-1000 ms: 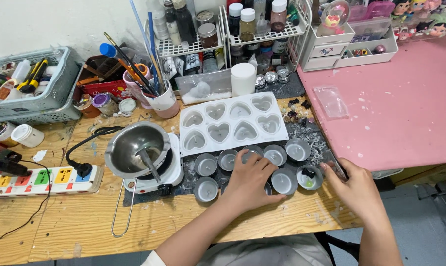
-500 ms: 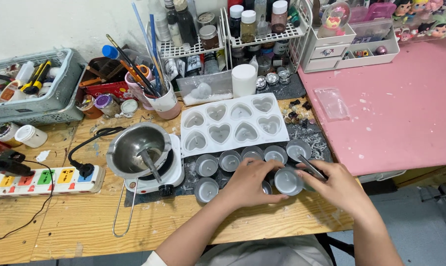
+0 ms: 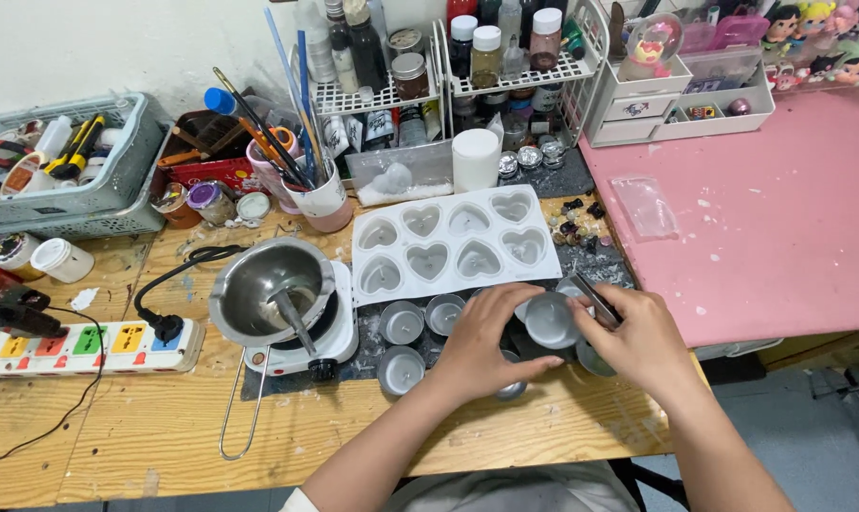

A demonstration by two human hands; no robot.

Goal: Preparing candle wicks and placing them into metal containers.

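- Silver-grey, a small round tin cup (image 3: 549,320) sits lifted between both hands in the head view, just in front of the white heart mould (image 3: 453,245) and above the dark mat (image 3: 600,265).
- The left hand (image 3: 486,339) curls around the cup's left side, its fingers bent and its thumb stretched out low over the mat.
- The right hand (image 3: 638,343) closes on the cup's right side and also pinches thin metal tweezers (image 3: 595,299), which slant up and left past the cup's rim.
- More tin cups (image 3: 403,322) stand on the mat to the left of the hands, some partly hidden under the left palm.
- Further left, a steel melting pot (image 3: 268,289) rests on a small white hot plate (image 3: 339,337), its handle pointing toward the table edge.
- A power strip (image 3: 88,346) with coloured sockets lies on the wooden table (image 3: 164,436), well apart from the hands.
- A pink tabletop (image 3: 780,218) adjoins on the right.
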